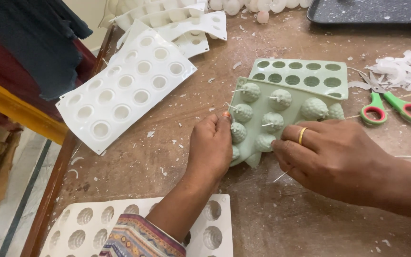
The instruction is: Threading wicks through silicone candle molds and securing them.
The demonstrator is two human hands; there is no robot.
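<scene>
The left hand grips the left edge of a pale green mould that lies upside down near the middle of the brown desk, its bumpy domes facing up and thin white wicks sticking out of several of them. The fingers are curled shut on that edge, the thumb pressing against a dome. The right hand, which wears a gold ring, is bent over the lower right part of the same mould, fingertips closed together on one dome, pinching at a wick whose loose end trails down onto the desk. A second green mould lies right side up just behind, partly under the first, its round holes showing. To the right lie green-handled scissors with red-lined loops beside a heap of white scraps. A white mould rests tilted at the left, with more white moulds behind it. Another white mould lies at the near edge, under the left forearm. A dark tray sits at the far right corner.
</scene>
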